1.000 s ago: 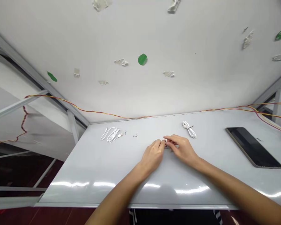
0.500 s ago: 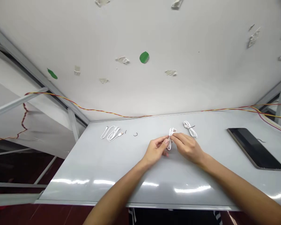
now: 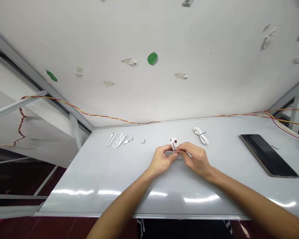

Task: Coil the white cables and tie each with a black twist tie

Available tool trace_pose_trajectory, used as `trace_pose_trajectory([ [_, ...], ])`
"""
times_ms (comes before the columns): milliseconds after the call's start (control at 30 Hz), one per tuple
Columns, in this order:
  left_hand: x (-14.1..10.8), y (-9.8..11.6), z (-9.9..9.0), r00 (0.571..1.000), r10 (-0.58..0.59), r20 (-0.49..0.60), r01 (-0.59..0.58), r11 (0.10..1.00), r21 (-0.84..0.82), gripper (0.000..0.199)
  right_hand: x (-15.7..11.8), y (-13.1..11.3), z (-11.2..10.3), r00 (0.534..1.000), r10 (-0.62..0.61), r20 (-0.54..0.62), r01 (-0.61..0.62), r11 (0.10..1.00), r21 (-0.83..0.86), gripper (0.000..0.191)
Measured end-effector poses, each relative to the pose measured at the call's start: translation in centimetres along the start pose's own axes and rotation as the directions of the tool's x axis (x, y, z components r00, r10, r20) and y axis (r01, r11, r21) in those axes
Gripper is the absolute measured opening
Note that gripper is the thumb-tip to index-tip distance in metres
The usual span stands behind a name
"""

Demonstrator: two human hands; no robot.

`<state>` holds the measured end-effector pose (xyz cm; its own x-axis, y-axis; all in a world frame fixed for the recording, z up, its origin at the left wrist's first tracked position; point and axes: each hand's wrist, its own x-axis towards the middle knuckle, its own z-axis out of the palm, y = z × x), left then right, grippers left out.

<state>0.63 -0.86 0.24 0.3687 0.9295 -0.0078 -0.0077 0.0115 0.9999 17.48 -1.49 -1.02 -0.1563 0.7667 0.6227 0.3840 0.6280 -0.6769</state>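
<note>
A workshop — white bench (image 3: 94,176), twisted red-yellow wire (image 3: 102,116) along its edge.

A white cable (image 3: 174,144), gathered into a small, tight bundle, is held between the left hand (image 3: 161,161) and the right hand (image 3: 195,160). Its looped upper end is stood upright, and a small brownish mark is seen there. The lower part is hidden by the fingers (image 3: 183,149), and the cable's ends cannot be made out.
</note>
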Motion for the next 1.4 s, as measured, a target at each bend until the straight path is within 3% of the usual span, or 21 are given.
trace_pose_trajectory([
  [67, 0.0, 0.0, 0.1, 0.995, 0.053, -0.080, -0.045, 0.995, 0.092, 0.026, 0.1, -0.3, 0.1, 0.980, 0.199, -0.014, -0.194, 0.969, 0.150, 0.010],
  [167, 0.0, 0.0, 0.5, 0.969, 0.143, -0.199, -0.092, 0.966, 0.243, 0.020, 0.6, -0.5, 0.1, 0.864, 0.496, 0.086, -0.476, 0.750, 0.459, 0.017],
  [233, -0.1, -0.1, 0.9, 0.954, 0.212, -0.212, -0.148, 0.948, 0.281, 0.018, 1.0, -0.7, 0.0, 0.791, 0.589, 0.165, -0.560, 0.588, 0.584, 0.026],
  [300, -0.2, -0.3, 0.9, 0.926, 0.327, -0.192, -0.249, 0.906, 0.341, 0.018, 1.3, -0.8, -0.3, 0.740, 0.630, 0.234, -0.609, 0.481, 0.630, 0.030],
  [367, -0.3, -0.7, 0.5, 0.851, 0.511, -0.120, -0.401, 0.781, 0.479, 0.017, 1.6, -0.9, -0.7, 0.696, 0.640, 0.326, -0.665, 0.403, 0.629, 0.030],
  [433, -0.2, -1.1, -0.3, 0.734, 0.679, 0.021, -0.543, 0.569, 0.617, 0.024, 1.7, -0.9, -1.1, 0.658, 0.631, 0.410, -0.716, 0.358, 0.599, 0.030],
  [500, -0.1, -1.3, -1.2, 0.639, 0.746, 0.190, -0.621, 0.354, 0.699, 0.032, 1.8, -0.8, -1.5, 0.648, 0.622, 0.440, -0.739, 0.374, 0.560, 0.028],
  [533, -0.1, -1.3, -1.5, 0.614, 0.744, 0.262, -0.637, 0.273, 0.721, 0.033, 1.8, -0.7, -1.6, 0.652, 0.620, 0.437, -0.741, 0.398, 0.541, 0.027],
  [633, -0.1, -0.9, -1.9, 0.614, 0.668, 0.420, -0.672, 0.164, 0.722, 0.033, 1.7, -0.2, -1.6, 0.649, 0.627, 0.430, -0.746, 0.415, 0.521, 0.022],
  [767, -0.4, -0.3, -1.1, 0.623, 0.587, 0.517, -0.737, 0.218, 0.640, 0.033, 1.3, 0.2, -1.2, 0.586, 0.627, 0.513, -0.786, 0.286, 0.549, 0.018],
  [833, -0.5, -0.4, -0.8, 0.649, 0.590, 0.481, -0.723, 0.280, 0.632, 0.031, 1.2, 0.0, -0.9, 0.603, 0.641, 0.475, -0.765, 0.297, 0.571, 0.024],
  [900, -0.4, -0.7, -0.8, 0.708, 0.605, 0.363, -0.655, 0.371, 0.658, 0.029, 1.2, -0.5, -0.7, 0.653, 0.634, 0.415, -0.727, 0.369, 0.579, 0.033],
  [1000, -0.3, -1.2, -1.3, 0.772, 0.596, 0.222, -0.557, 0.467, 0.687, 0.029, 1.2, -1.4, -0.3, 0.711, 0.534, 0.458, -0.701, 0.482, 0.526, 0.044],
  [1100, -0.2, -1.4, -1.7, 0.768, 0.607, 0.202, -0.543, 0.452, 0.708, 0.028, 1.3, -1.2, -0.3, 0.724, 0.464, 0.511, -0.684, 0.577, 0.445, 0.052],
  [1167, -0.2, -1.4, -1.7, 0.750, 0.642, 0.157, -0.525, 0.434, 0.732, 0.028, 1.6, 0.0, -1.0, 0.781, 0.493, 0.384, -0.619, 0.696, 0.364, 0.054],
  [1267, -0.2, -1.2, -1.6, 0.723, 0.686, 0.080, -0.481, 0.417, 0.771, 0.026, 2.4, 2.9, -3.1, 0.888, 0.459, -0.015, -0.458, 0.888, 0.026, 0.046],
  [1333, 0.0, -1.2, -1.8, 0.718, 0.694, 0.059, -0.443, 0.389, 0.808, 0.023, 2.9, 4.5, -4.5, 0.935, 0.323, -0.144, -0.351, 0.898, -0.265, 0.039],
  [1400, 0.2, -0.9, -2.3, 0.734, 0.678, 0.033, -0.373, 0.363, 0.854, 0.023, 2.8, 5.1, -4.8, 0.967, 0.218, -0.135, -0.256, 0.858, -0.445, 0.035],
])
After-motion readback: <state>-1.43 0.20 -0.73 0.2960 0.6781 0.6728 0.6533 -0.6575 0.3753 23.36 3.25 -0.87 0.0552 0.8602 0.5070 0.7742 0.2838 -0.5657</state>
